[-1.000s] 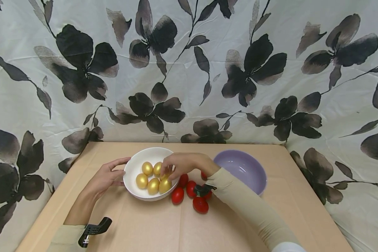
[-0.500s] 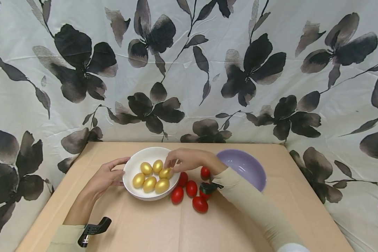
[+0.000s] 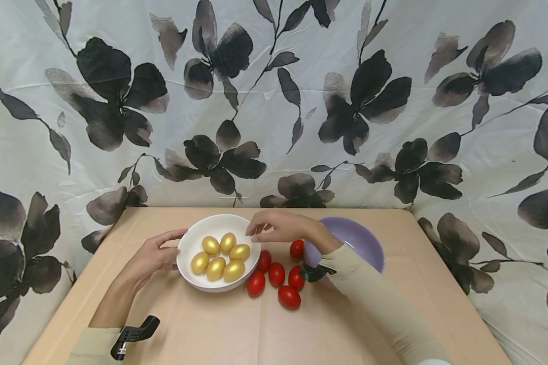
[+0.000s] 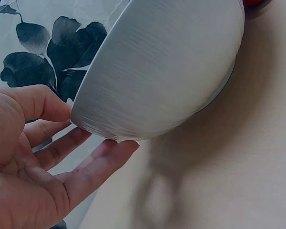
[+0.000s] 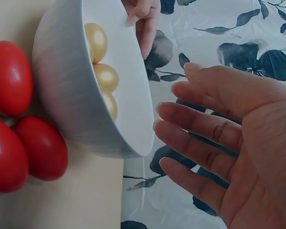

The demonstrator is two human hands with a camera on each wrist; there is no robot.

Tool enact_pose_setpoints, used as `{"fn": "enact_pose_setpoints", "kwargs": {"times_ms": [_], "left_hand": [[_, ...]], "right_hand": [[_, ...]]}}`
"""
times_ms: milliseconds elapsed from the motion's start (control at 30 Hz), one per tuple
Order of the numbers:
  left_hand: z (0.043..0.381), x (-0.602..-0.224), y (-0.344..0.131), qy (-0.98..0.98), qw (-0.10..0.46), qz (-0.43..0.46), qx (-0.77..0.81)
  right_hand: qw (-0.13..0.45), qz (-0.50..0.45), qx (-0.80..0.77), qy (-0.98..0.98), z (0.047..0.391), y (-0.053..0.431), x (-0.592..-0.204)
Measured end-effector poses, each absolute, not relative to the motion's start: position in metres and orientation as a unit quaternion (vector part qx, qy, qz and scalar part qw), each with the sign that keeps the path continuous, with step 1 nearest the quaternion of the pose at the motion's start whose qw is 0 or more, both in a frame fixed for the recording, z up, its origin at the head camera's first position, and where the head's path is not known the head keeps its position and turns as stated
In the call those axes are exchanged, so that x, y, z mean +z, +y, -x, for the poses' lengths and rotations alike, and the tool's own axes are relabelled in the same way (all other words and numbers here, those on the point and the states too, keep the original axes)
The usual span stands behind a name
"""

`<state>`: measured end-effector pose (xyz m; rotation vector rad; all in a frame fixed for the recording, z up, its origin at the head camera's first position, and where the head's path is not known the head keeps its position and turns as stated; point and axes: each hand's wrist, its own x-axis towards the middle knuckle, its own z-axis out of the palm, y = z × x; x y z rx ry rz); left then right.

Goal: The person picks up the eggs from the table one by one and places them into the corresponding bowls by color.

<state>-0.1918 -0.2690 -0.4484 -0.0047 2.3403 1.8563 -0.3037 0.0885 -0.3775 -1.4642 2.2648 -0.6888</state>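
A white bowl (image 3: 189,258) stands on the table with several gold eggs (image 3: 215,268) inside. My left hand (image 3: 151,258) holds the bowl at its left rim. In the left wrist view, its thumb is at the rim and its fingers touch the outer wall. My right hand (image 3: 278,226) is over the bowl's right rim, holding nothing; in the right wrist view its fingers are spread and loosely bent, apart from the bowl. Several red eggs (image 3: 276,274) lie on the table right of the bowl, below the right forearm.
Behind the right forearm, a purple bowl (image 3: 353,235) stands on the table, partly covered by the arm. The pale wooden-coloured tabletop (image 3: 201,329) reaches back to a hanging cloth (image 3: 297,106) printed with dark flowers.
My right hand let go of a gold egg in the white bowl and drew back right to the rim. The gold eggs shifted slightly. My left hand kept its place.
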Motion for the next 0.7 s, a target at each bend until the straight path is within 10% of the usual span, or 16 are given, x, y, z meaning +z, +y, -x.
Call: {"fn": "enact_pose_setpoints", "kwargs": {"times_ms": [700], "left_hand": [[0.193, -0.412, -0.269, 0.830, 0.033, -0.018, 0.557]], "right_hand": [[0.113, 0.442, -0.283, 0.843, 0.301, 0.149, -0.372]]}}
